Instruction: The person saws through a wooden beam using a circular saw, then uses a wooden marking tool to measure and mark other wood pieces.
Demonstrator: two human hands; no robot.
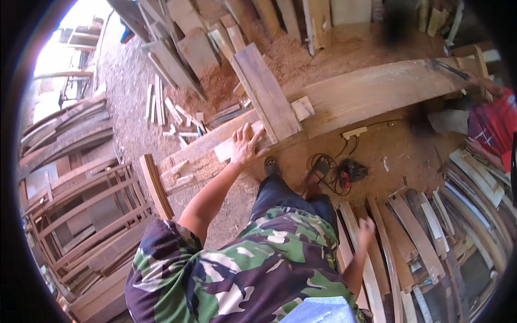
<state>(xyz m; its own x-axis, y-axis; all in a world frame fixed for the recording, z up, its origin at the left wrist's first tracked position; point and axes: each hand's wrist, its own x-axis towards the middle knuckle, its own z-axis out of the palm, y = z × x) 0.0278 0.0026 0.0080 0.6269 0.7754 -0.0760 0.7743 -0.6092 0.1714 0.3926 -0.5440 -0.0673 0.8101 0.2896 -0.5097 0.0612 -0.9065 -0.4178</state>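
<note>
Left hand (245, 144) lies flat, fingers spread, palm down on a short board (266, 94) at frame centre; not wrapped around it, just pressing where the board's near end crosses the long beam (371, 89). Likely pinning it so it doesn't slide off. The board runs up toward the upper middle and sits on top of the beam at an angle. A small light block (302, 107) rests on the beam just right of the board.

Right hand (367, 226) hangs low at lower right, fingers loosely curled, holding nothing that shows; it hovers over curved slats (420, 242) fanned on the ground, nearest thing to it. Can't tell whether it touches one.

Power tool (353, 171) with coiled cord sits on the dirt between the feet and the beam, set down within reach. White socket strip (354, 132) is just below the beam.

Sawdust pile (215, 86) is upper centre, behind the board. Stacked frames (81, 199) are at left. Another person in a red shirt (493, 121) is at the right edge, near the beam's far end.
</note>
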